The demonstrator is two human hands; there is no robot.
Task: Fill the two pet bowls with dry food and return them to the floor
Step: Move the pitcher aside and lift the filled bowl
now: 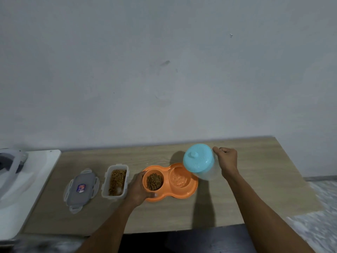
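Two bare forearms reach onto a wooden surface. Left hand grips the left end of an orange double bowl on the surface, fingers curled round its rim; the left cup holds kibble, the right something pale. Right hand, fingers curled tight, holds a blue-lidded jug tilted over the right cup, while an open tub of kibble and its lid lie just left.

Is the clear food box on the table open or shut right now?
Open. Its lid lies on the table just left of the food box, whose kibble shows uncovered.
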